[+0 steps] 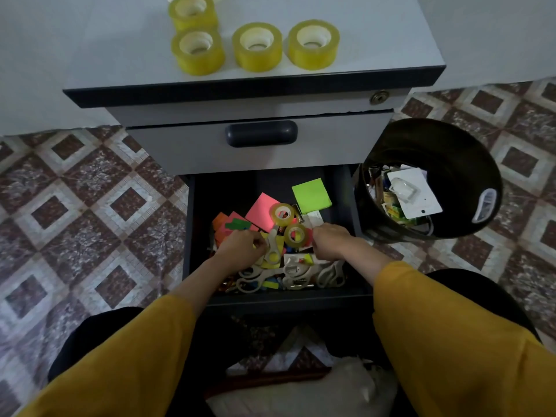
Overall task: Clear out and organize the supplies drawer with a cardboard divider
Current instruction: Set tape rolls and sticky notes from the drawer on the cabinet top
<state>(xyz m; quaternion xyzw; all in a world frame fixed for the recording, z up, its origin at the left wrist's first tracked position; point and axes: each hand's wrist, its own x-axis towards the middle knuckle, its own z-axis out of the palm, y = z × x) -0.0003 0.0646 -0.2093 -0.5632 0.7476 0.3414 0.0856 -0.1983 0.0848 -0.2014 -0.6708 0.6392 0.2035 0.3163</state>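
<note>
Four big yellow tape rolls [257,46] stand on the pale top of the cabinet [376,31], two touching at the left and two more in a row to their right. Below the dark front edge there is a small round lock [379,97], then an upper drawer [180,149] that is shut, with a dark oval handle [261,133]. The supplies drawer [188,236] underneath is pulled out towards the person, and it is full of loose clutter. A green sticky pad [311,195] lies at the back right and a pink pad [261,212] is just beside it. Two small tape rolls [282,214] sit between the pads and the hands, with white-handled scissors [272,251] and coloured paper scraps heaped at the front. Both hands reach down into that heap. The left hand [240,248] has its fingers curled against the scissors, and the right hand [331,240] sits knuckles up just beside the nearer small roll. From this angle I cannot tell whether either hand grips anything. A black bin [451,145] stands on the patterned tile floor [90,191], touching the drawer's right side. Inside it are wrappers and a white blister card [413,195], whose print is too small to read. Mustard sleeves [120,356] cover both forearms, and a white bag [316,389] lies near the person's knees.
</note>
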